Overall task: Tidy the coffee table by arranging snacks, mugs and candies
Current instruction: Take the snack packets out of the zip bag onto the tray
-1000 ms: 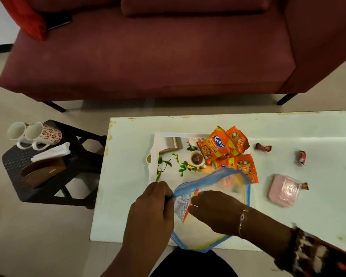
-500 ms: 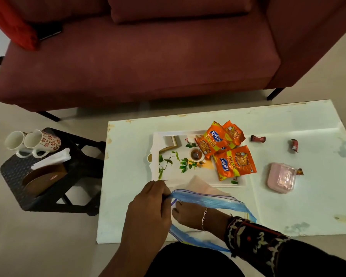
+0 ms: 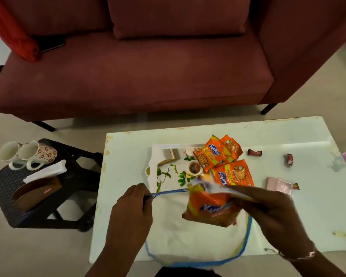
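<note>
L hand [image 3: 133,204] at 7 o'clock pinches the blue zip rim of a clear zip bag [image 3: 188,236], fingers closed on its edge, bag mouth stretched open over the near edge of the white coffee table [image 3: 308,216]. R hand [image 3: 268,214] at 5 o'clock is clamped on the top of an orange Kurkure pkt [image 3: 210,208], blurred, hanging over the bag's opening; can't tell if it touches the bag. Three more orange snack pkts [image 3: 222,156] lie on the R part of a leaf-print tray [image 3: 168,168] near table centre. Two red wrapped candies [image 3: 254,152] [image 3: 289,159] sit at 2 o'clock, well apart. Pink box [image 3: 276,183] at 3 o'clock, just beside the R hand, another candy at its R end. Two mugs [image 3: 28,154] lie on a dark stool [image 3: 6,184] at 9 o'clock w/ a tissue holder [image 3: 38,188]. Maroon sofa [image 3: 128,76] at 12.
</note>
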